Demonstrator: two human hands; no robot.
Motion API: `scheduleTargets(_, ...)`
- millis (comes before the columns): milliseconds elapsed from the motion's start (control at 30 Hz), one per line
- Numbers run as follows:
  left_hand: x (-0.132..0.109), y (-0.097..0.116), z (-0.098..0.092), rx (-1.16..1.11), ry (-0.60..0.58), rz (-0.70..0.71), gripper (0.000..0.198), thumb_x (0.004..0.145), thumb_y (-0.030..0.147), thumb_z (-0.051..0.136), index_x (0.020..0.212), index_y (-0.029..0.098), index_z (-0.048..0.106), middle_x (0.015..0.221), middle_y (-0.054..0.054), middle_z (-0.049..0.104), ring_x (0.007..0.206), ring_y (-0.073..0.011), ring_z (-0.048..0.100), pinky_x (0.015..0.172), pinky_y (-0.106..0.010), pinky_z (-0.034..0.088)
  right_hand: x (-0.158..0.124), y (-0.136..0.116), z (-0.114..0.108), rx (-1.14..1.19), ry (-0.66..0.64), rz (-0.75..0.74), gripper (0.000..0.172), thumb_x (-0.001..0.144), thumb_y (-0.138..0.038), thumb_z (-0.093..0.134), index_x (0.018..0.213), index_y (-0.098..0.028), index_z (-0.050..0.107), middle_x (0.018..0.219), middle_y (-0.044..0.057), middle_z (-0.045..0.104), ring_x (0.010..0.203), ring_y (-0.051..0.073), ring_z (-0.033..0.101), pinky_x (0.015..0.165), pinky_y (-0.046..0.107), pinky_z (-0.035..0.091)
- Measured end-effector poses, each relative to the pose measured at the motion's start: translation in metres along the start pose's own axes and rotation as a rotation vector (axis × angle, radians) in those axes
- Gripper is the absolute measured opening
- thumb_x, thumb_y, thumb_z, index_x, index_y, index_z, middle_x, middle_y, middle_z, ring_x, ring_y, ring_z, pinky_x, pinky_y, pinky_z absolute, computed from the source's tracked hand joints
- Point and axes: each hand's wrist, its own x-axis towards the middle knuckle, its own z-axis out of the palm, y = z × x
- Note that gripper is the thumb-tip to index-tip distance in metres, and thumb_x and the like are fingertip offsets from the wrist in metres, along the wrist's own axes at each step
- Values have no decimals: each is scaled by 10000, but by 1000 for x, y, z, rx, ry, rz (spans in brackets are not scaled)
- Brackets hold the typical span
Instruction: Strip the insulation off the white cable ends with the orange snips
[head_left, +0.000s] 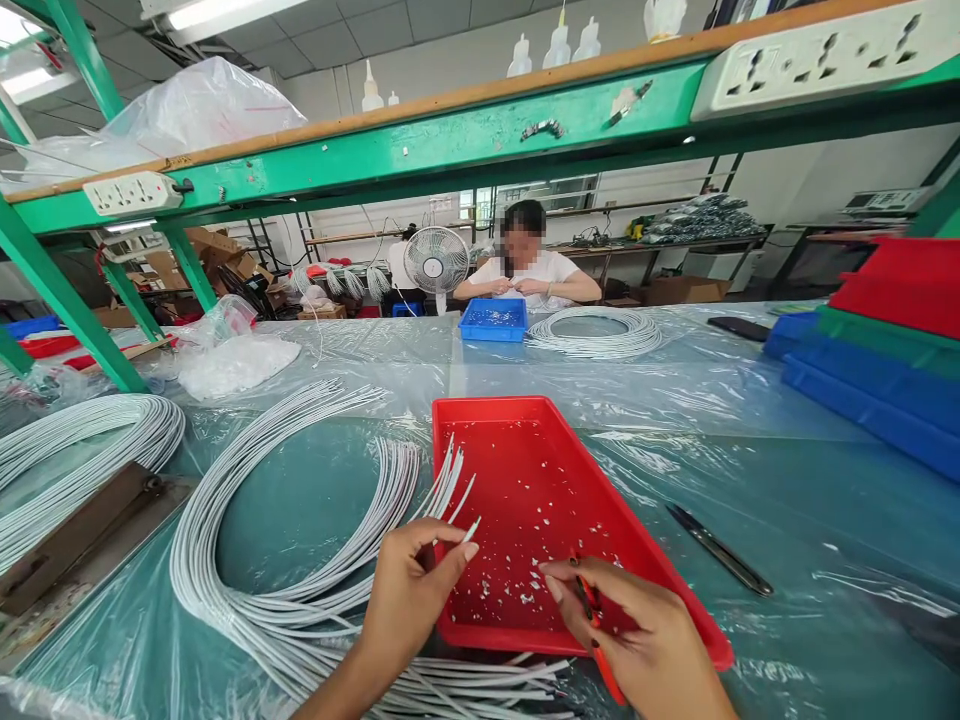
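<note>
My left hand (409,590) pinches the end of one white cable (471,528) over the near left edge of a red tray (517,440). A big curved bundle of white cables (300,520) lies to its left on the plastic-covered table. My right hand (637,635) is closed round a small tool with orange handles (596,625), held over the tray's near right corner. Small white scraps of cable sheath (525,570) litter the tray floor.
A dark pair of tweezers or a pen-like tool (720,550) lies right of the tray. Stacked blue, green and red bins (885,340) stand at the right. Across the table a person (529,270) works by a blue tray (493,320), a cable coil (596,332) and a fan (436,262). More cables (82,440) lie far left.
</note>
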Motion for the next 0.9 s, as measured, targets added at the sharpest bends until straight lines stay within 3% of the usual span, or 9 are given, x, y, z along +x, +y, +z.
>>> scheduleTargets(133,-15,7,-5,-289,-25,-54,127,737,265,642,714,147,685,609,-20,614,493,-99,428,457,-200,303,14,-15,10,181,-74,179,130,776,-275,594,751,-167,662,668,27,679,595,154,627,563,201,504)
scheduleTargets(333,-17,9,-8,-329,-60,-27,110,744,232,631,712,147,693,599,-26,601,499,-104,429,472,-202,316,24,-27,26,474,-218,337,97,696,-221,673,770,-158,673,642,-8,600,601,135,546,554,208,447)
scheduleTargets(467,-17,10,-7,-308,-72,10,128,765,217,597,710,149,691,629,-43,621,521,-118,472,490,-207,346,30,-31,35,460,-187,354,109,681,-241,689,669,-140,652,571,-30,512,563,119,484,518,204,396)
scheduleTargets(533,-19,10,-8,-336,-10,10,116,759,220,597,737,149,686,675,-56,631,562,-133,505,516,-211,374,34,-32,36,451,-156,363,141,691,-258,680,631,-139,633,569,-23,529,569,122,490,529,206,403)
scheduleTargets(633,-26,9,-12,-438,77,-114,195,760,294,605,647,143,657,557,-28,575,516,-124,497,506,-210,374,39,-35,35,424,-89,369,112,695,-244,674,651,-150,634,599,-11,584,573,122,520,531,198,426)
scheduleTargets(700,-31,9,-13,-580,-23,-296,328,774,397,576,593,131,644,428,3,499,406,-97,446,443,-201,341,38,-38,34,358,-38,274,51,709,-205,658,683,-162,651,596,-11,595,556,118,540,512,189,437)
scheduleTargets(800,-34,10,-10,-874,-223,-480,415,752,491,567,661,102,676,439,-19,543,358,-88,461,396,-186,327,33,-42,32,196,50,-56,96,712,-102,618,729,-180,671,559,-14,589,502,109,538,468,185,429)
scheduleTargets(900,-32,14,-4,-1095,-210,-526,358,726,425,633,627,83,669,535,-46,599,417,-77,502,437,-169,365,29,-41,31,46,99,-375,212,725,-35,549,808,-186,672,580,11,631,509,123,551,467,210,434)
